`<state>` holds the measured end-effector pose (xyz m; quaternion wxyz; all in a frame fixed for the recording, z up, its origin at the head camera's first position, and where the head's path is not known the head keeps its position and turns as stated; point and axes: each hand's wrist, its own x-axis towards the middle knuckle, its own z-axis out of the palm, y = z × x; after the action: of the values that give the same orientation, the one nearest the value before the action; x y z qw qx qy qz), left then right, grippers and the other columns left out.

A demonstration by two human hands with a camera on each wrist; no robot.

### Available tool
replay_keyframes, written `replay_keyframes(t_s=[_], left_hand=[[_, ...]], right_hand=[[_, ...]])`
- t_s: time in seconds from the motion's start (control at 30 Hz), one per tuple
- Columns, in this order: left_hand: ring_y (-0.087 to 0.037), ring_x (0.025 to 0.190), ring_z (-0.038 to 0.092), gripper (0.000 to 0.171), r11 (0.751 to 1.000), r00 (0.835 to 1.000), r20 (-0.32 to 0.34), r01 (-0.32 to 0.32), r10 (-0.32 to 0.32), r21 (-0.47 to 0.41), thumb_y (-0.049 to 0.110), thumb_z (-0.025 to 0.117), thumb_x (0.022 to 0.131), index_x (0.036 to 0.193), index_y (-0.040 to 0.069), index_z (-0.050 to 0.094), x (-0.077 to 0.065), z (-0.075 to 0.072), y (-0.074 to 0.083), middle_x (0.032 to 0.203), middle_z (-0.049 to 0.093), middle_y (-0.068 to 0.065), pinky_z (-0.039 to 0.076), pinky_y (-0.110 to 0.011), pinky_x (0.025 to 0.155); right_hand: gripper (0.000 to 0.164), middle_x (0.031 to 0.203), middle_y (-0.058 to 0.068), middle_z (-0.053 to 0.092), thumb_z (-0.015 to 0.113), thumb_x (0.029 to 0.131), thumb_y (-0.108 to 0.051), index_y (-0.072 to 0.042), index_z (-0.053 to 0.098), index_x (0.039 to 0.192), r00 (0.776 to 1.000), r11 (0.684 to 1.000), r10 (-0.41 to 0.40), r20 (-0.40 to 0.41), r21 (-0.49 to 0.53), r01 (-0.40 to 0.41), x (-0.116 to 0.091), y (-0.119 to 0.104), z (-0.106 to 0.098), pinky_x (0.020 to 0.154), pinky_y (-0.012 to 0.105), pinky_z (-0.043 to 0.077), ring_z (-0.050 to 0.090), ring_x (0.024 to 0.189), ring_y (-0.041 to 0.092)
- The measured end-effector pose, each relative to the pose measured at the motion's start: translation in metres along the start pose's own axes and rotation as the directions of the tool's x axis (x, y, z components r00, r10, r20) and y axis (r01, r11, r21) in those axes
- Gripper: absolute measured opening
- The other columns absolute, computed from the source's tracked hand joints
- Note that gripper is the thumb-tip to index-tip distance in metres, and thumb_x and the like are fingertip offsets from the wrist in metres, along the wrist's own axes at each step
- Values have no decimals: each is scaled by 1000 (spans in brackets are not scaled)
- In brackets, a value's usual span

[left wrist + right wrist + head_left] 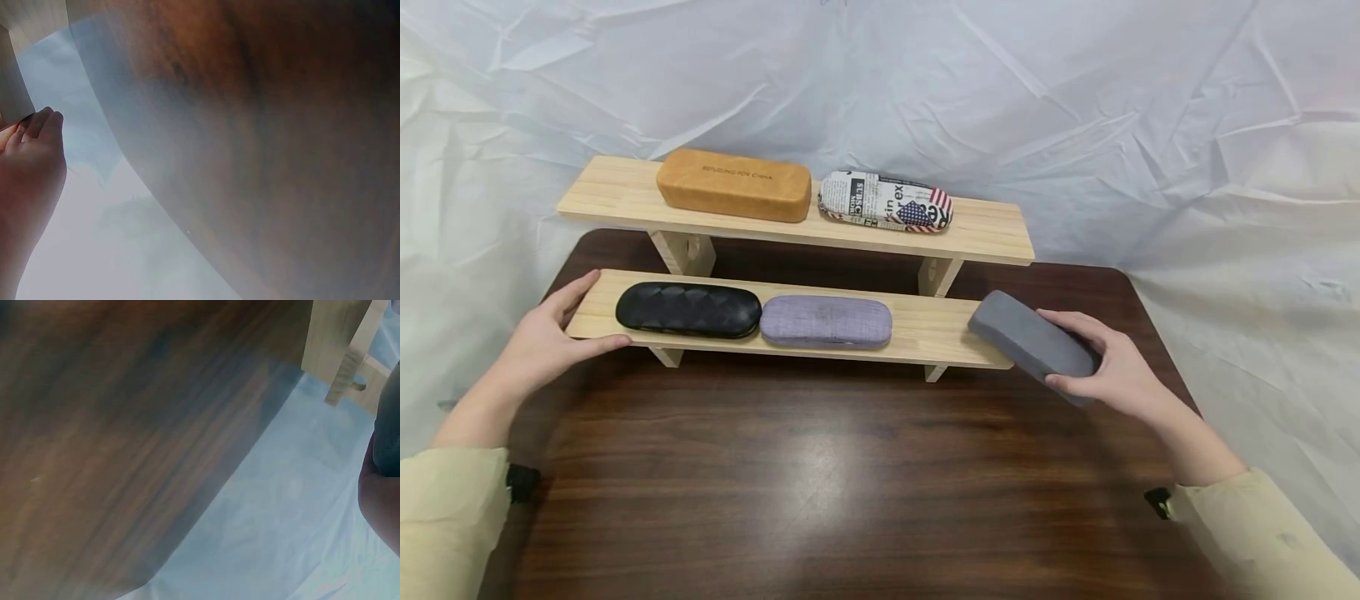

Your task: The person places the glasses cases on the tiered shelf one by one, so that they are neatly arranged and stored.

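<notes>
My right hand [1116,367] grips a grey glasses case [1033,337] at its near right end, thumb on the near side and fingers on the far side. The case is tilted, its far left end overlapping the right end of the lower wooden shelf [940,329]. In the right wrist view only part of the grey case [390,425] shows. My left hand [546,346] holds the left end of that shelf, thumb along the front edge and fingers at the back. A black quilted glasses case [688,308] and a lilac glasses case [826,321] lie end to end on it.
Behind stands a higher wooden shelf [988,229] with a tan glasses case [733,185] and a newspaper-print glasses case [886,202] on it. Both tiers stand on a dark wooden table [820,483]. White sheeting [880,83] hangs behind and at the sides.
</notes>
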<state>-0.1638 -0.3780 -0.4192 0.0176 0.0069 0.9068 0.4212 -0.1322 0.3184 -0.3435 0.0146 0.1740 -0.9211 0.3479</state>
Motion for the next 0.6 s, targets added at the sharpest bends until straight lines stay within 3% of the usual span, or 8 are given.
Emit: replay_keyframes(t_s=[0.27,0.37,0.47,0.6], left_hand=[[27,116,31,110,1000,1000,2,4,-4,12,22,86,92,173,19,11,0,0,1,172,21,-31,28,6,81],[25,122,32,110,1000,1000,1,5,-5,21,22,86,92,173,20,11,-1,-1,1,172,21,-31,27,6,81],[12,141,32,110,1000,1000,1,7,-7,28,23,86,92,173,20,11,-1,0,1,172,21,-31,26,7,80],[7,145,33,110,1000,1000,-4,7,-7,27,22,86,92,173,19,11,0,0,1,173,20,-30,27,7,81]], right_hand=[[82,148,4,60,90,79,-6,-20,59,153,993,996,-85,86,-4,86,30,-3,14,89,16,41,55,109,0],[81,148,7,62,89,79,-6,-20,59,153,986,994,-106,128,11,106,40,-3,18,91,16,41,54,111,1],[80,147,9,62,90,80,-9,-20,59,153,979,994,-104,175,-7,107,49,-3,21,91,17,42,53,113,0],[80,149,9,60,90,81,-14,-22,58,154,969,995,-84,232,-37,95,59,-5,23,91,21,44,53,119,7]])
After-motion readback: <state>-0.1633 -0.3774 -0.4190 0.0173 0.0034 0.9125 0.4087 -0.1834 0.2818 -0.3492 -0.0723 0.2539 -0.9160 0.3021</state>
